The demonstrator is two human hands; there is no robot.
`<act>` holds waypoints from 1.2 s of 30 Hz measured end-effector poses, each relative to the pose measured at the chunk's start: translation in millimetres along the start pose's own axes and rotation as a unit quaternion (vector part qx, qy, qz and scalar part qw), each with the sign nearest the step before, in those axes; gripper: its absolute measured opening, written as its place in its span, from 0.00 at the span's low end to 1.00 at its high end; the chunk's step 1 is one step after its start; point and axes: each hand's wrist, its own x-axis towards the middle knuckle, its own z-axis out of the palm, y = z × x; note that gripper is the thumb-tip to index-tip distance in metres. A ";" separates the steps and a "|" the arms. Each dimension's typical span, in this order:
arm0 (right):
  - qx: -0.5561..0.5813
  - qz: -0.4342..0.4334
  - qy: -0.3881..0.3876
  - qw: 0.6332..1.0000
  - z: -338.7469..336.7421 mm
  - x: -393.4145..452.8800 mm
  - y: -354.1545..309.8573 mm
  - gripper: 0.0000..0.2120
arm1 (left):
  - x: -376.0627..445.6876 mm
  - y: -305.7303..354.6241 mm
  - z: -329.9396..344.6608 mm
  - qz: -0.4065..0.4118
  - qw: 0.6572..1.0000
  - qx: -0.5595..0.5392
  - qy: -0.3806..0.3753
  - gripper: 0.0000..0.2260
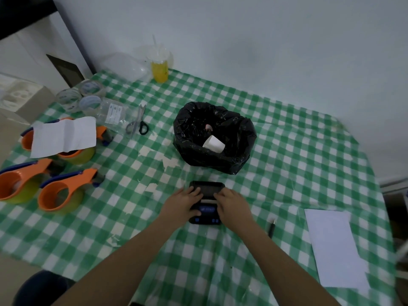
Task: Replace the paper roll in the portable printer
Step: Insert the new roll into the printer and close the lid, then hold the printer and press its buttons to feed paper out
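Left hand (184, 200): we see it laid on the printer's left edge, fingers curled over the lid; a firm clamp we cannot confirm.
Right hand (231, 203): same on the right edge, fingers bent over the lid.
Printer (207, 200): on the checked tablecloth (287, 151), just before the black bag (215, 138).
Lid (208, 187): far end, seemingly tipped back; a white strip shows beneath.
Axis: long side runs away from us, buttons nearest.
Risk: uneven pressing could jam the paper or skid the printer.
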 end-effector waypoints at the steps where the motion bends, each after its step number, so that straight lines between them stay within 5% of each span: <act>1: 0.000 0.011 -0.012 1.000 -1.5 1.9 -2.8 0.16 | 0.5 0.3 -0.6 -0.002 1.000 0.009 -0.008 0.28; 14: -0.031 0.071 -0.088 0.993 -3.9 15.8 -12.6 0.14 | 10.4 7.3 -5.3 -0.016 0.997 0.056 -0.057 0.27; 19: 0.069 0.060 -0.003 0.996 12.8 -6.0 -6.5 0.18 | -5.7 3.0 6.0 -0.022 0.991 -0.126 0.025 0.26; 25: 0.288 0.227 0.048 0.929 31.5 -42.9 -5.0 0.21 | -26.2 15.9 27.0 -0.117 0.929 -0.319 0.148 0.28; 36: 0.397 0.305 0.063 0.863 36.5 -46.0 -6.7 0.18 | -31.6 16.5 44.5 -0.162 0.905 -0.376 0.117 0.36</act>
